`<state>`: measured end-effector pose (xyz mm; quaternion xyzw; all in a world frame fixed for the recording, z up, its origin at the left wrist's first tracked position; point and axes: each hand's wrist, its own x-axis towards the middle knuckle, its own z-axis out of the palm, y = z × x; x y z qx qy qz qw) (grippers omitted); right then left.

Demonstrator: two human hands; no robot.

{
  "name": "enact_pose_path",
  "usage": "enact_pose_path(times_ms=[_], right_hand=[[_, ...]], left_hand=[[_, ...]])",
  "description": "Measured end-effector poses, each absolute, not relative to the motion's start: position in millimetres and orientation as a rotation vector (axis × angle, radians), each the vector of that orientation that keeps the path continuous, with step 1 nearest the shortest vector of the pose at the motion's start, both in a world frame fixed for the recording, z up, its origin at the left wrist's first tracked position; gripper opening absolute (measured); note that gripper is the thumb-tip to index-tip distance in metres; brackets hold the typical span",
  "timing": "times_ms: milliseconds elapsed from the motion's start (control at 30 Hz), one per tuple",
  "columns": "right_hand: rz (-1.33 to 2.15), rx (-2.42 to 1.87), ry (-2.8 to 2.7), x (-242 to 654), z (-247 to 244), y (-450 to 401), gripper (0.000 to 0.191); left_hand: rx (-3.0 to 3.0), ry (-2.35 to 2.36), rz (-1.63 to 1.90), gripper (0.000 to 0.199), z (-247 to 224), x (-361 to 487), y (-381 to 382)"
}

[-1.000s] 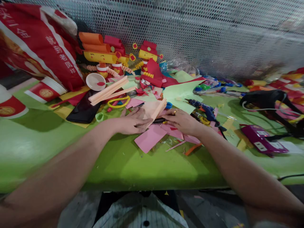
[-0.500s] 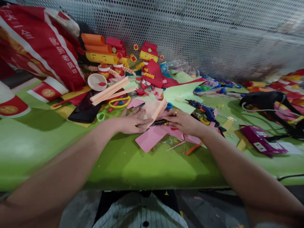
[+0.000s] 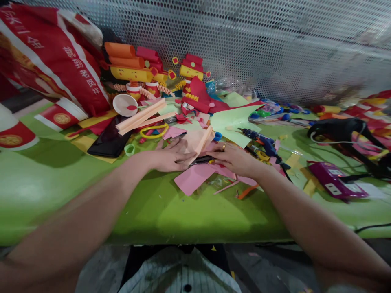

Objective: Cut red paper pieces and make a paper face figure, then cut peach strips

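Note:
A sheet of peach paper (image 3: pixel 191 140) with a narrow pleated fold (image 3: pixel 202 142) lies between my hands on the scrap-covered table. My left hand (image 3: pixel 171 156) rests over its left side, thumb and forefinger closed at the fold's near end. From the right, my right hand (image 3: pixel 235 158), with a ring on one finger, has its bent fingers at the paper's right edge; its fingertips are partly hidden. A dark pen-like tool (image 3: pixel 201 160) lies just below the fold. Pink paper pieces (image 3: pixel 195 178) spread beneath and in front of the hands.
Pleated peach strips (image 3: pixel 142 116), yellow-handled scissors (image 3: pixel 154 131) and a black phone (image 3: pixel 110 136) lie left. Paper-cup figures (image 3: pixel 130 73) stand behind, near red cups (image 3: pixel 61 115). A blue glue gun (image 3: pixel 262 140) and purple power box (image 3: pixel 337 179) are right.
My right hand has shifted slightly left and more of the dark tool shows below the fold. The left hand and the peach paper look almost unmoved.

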<state>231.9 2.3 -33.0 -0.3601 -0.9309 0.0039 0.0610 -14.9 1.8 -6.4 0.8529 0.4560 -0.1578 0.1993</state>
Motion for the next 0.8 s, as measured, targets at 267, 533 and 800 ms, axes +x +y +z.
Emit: enact_pose_path(times_ms=[267,533,800], right_hand=[[-0.02,-1.136,-2.844,221.3,-31.9,-3.6,0.036],[-0.021,-1.094,-2.852,225.2,-31.6,-5.9,0.036],[-0.076,-1.084,-2.868,221.5,-31.6,-6.7,0.037]], left_hand=[[2.394,1.273,-0.472,0.058,-1.7,-11.5,-0.1],[2.38,1.276,-0.468,0.058,-2.4,-13.0,0.8],[2.384,1.284,-0.456,0.056,-1.7,-11.4,-0.9]])
